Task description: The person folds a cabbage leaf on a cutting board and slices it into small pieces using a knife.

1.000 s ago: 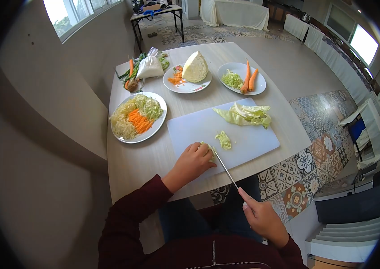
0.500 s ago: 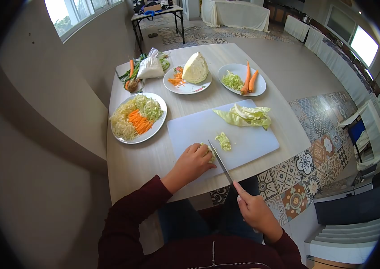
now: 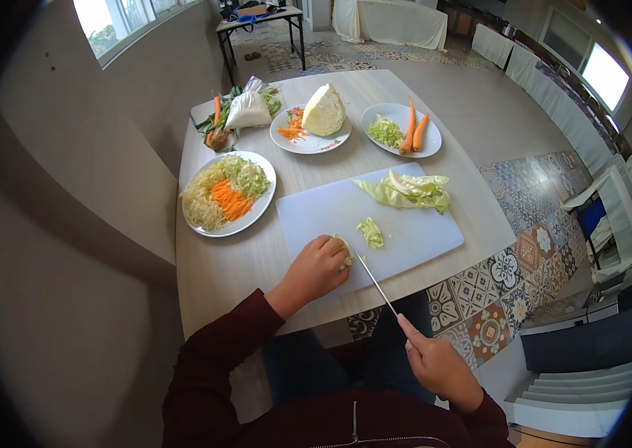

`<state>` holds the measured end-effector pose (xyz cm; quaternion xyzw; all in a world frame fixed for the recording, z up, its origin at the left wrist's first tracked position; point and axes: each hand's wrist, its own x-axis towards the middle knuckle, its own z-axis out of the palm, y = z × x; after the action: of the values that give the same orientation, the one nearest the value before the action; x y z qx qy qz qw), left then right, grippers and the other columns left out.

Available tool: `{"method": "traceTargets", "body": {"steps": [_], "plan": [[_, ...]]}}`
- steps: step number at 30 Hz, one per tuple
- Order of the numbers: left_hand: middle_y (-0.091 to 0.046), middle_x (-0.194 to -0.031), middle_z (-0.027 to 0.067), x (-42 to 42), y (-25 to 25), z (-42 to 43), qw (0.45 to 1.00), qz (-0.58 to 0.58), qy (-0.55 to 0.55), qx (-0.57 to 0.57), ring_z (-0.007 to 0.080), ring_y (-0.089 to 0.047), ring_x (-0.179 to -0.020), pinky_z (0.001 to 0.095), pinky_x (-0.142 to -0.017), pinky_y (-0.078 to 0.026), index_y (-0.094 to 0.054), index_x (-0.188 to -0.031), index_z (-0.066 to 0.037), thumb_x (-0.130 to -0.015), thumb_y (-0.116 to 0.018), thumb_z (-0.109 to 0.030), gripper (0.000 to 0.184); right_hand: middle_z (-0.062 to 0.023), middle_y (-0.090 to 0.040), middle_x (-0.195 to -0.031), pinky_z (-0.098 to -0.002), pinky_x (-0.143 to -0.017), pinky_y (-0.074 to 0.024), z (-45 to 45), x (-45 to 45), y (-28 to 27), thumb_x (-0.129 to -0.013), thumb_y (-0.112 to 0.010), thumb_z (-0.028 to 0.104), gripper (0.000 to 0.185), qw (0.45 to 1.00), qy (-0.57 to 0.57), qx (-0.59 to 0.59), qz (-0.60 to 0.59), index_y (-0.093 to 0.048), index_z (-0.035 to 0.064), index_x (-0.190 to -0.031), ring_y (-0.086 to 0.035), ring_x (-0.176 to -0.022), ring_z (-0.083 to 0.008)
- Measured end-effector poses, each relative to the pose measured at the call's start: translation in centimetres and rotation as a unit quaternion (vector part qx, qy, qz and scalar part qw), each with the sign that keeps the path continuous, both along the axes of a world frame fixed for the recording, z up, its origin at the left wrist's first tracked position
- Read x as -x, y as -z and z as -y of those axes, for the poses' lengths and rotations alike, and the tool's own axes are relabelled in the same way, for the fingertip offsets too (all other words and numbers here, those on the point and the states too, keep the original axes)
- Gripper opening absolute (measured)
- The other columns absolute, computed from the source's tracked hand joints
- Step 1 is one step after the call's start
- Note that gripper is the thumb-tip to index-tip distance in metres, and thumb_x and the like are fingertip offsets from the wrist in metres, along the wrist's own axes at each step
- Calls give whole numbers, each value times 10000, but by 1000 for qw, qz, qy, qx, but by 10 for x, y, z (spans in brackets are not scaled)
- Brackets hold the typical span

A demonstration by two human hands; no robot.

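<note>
My left hand point(image 3: 319, 264) is closed over a small bunch of cabbage point(image 3: 345, 252) on the white cutting board point(image 3: 316, 209), and its fingers partly hide the bunch. A knife point(image 3: 379, 287) is in my right hand point(image 3: 435, 360), its index finger stretched along the handle. The blade tip rests close to the board, just right of the held cabbage. Cut cabbage strips point(image 3: 370, 232) lie in a small heap beyond the blade. Toward the board's far right side are several loose cabbage leaves point(image 3: 405, 190).
Left of the board, a plate point(image 3: 267, 200) holds shredded cabbage and carrot. Behind stand a plate point(image 3: 326, 146) with a cabbage wedge point(image 3: 324, 110) and an oval plate point(image 3: 429, 149) with two carrots point(image 3: 410, 128). A plastic bag point(image 3: 249, 110) sits by vegetables at the back left.
My right hand has drawn the knife back toward me and to the right, so the tip is nearer. My left hand stays on the cabbage, with a slight shift left.
</note>
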<state>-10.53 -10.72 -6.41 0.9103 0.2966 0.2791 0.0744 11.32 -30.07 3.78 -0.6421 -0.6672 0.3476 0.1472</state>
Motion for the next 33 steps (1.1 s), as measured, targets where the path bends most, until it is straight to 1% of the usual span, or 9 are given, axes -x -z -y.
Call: {"method": "traceTargets", "body": {"steps": [1, 4, 7, 10, 13, 18, 24, 27, 33], "plan": [[-649, -1037, 124, 2, 1, -2, 1000, 0, -9, -3, 312, -618, -1028, 389, -904, -519, -701, -924, -14, -753, -719, -119, 202, -238, -608, -656, -520, -601, -483, -2, 1, 5, -942, -512, 117, 520, 1000, -3, -13, 5, -441, 58, -1454, -614, -610, -439], [-655, -1068, 139, 9, 3, -9, 999, 8, -34, -8, 332, -622, -1053, 398, -925, -520, -699, -926, -2, -748, -712, -96, 202, -200, -548, -591, -439, -566, -456, -10, 6, 18, -933, -533, 114, 506, 997, 11, -73, 7, -489, 99, -1437, -575, -541, -377], [-656, -1104, 147, 11, 5, -14, 999, 27, -44, -4, 347, -618, -1088, 402, -938, -521, -698, -943, 3, -760, -718, -94, 208, -226, -615, -664, -505, -610, -489, -17, 7, 17, -934, -541, 159, 484, 998, 30, -51, -4, -518, 130, -1416, -625, -632, -418], [-656, -1117, 144, 10, 3, -14, 999, 42, -32, -3, 349, -609, -1127, 402, -952, -518, -697, -967, -3, -781, -726, -98, 211, -223, -617, -671, -495, -613, -489, -19, 4, 20, -930, -554, 178, 475, 997, 49, -57, -7, -539, 164, -1405, -627, -642, -418], [-655, -1125, 137, 9, 4, -15, 997, 71, 13, 21, 347, -597, -1165, 404, -971, -511, -695, -996, -12, -798, -736, -101, 220, -219, -591, -663, -406, -569, -456, -20, 2, 26, -918, -583, 149, 465, 992, 68, -102, -5, -564, 133, -1382, -592, -571, -371], [-649, -1172, 126, 9, 7, -19, 992, 74, 83, 57, 334, -589, -1191, 404, -988, -504, -690, -1047, -25, -804, -749, -94, 260, -234, -598, -683, -392, -563, -452, -22, -1, 28, -913, -586, 140, 465, 991, 82, -104, -15, -567, 129, -1378, -593, -561, -360], [-639, -1227, 118, 6, 6, -17, 987, 120, 100, 46, 329, -578, -1214, 404, -1002, -495, -676, -1108, -30, -807, -757, -100, 319, -235, -592, -679, -384, -559, -448, -22, 0, 28, -912, -586, 130, 470, 991, 84, -100, -26, -563, 127, -1382, -580, -545, -350], [-642, -1224, 112, 7, 8, -19, 985, 80, 123, 87, 331, -576, -1220, 401, -1009, -491, -666, -1117, -32, -813, -755, -103, 325, -237, -587, -676, -382, -561, -448, -23, -1, 30, -911, -586, 129, 472, 990, 83, -107, -29, -561, 122, -1382, -572, -537, -350], [-665, -1147, 131, 16, -6, -25, 987, 36, 119, 100, 322, -580, -1210, 396, -1001, -490, -663, -1050, -10, -863, -718, -180, 260, -242, -579, -670, -384, -564, -448, -23, -1, 29, -908, -584, 131, 473, 990, 82, -108, -28, -561, 115, -1380, -561, -530, -355]]}}
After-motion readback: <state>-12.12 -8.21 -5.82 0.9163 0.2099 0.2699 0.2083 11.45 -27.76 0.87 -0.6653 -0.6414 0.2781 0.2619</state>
